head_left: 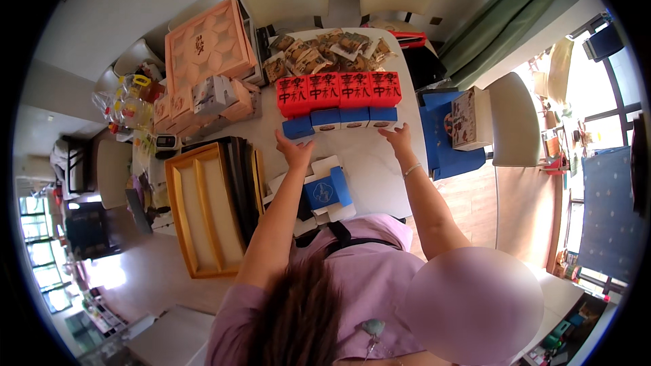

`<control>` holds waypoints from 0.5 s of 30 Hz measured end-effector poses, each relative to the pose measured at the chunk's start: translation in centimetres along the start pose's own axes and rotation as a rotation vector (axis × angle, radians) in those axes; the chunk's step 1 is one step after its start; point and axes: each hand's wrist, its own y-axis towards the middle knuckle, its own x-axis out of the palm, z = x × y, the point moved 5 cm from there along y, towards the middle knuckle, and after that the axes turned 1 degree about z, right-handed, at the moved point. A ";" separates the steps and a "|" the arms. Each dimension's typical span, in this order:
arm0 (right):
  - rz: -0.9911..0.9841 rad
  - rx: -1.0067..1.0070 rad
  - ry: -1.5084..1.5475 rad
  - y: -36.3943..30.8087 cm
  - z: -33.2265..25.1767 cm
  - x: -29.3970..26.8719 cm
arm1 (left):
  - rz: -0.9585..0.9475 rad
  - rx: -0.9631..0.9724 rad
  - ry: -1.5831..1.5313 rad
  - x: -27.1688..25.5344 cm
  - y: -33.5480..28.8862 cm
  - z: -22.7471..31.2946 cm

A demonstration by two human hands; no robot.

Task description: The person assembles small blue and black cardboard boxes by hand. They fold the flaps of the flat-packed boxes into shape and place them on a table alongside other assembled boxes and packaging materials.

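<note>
A row of small blue boxes (340,119) with pale front faces stands against several red boxes (339,89) with black characters. My left hand (296,150) is at the row's left end, thumb and fingers spread, close to the leftmost blue box. Just off the right end is my right hand (399,138), its thumb pointing inward and fingers apart. Neither hand is closed round a box; whether the fingertips touch the row I cannot tell. Nearer me, between my forearms, lies an unfolded blue and white carton (327,190) with its flaps out.
Wrapped snack packets (329,52) are heaped behind the red boxes. Pink gift boxes (209,47) are stacked at the left, above a gold-framed tray (203,210) and dark trays. A blue box with a white carton (469,118) rests at the right by a chair (515,118).
</note>
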 end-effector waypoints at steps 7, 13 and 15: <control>-0.825 0.356 -0.018 -11.9 2.1 2.3 | -0.352 -0.113 0.385 -6.5 -7.6 -4.1; -0.908 0.026 -0.377 -21.8 0.3 5.2 | -0.565 -0.036 0.229 -5.7 -11.8 -5.5; -0.873 -0.145 -0.560 -22.6 -0.7 5.2 | -0.543 0.036 0.256 -5.5 -11.4 -4.5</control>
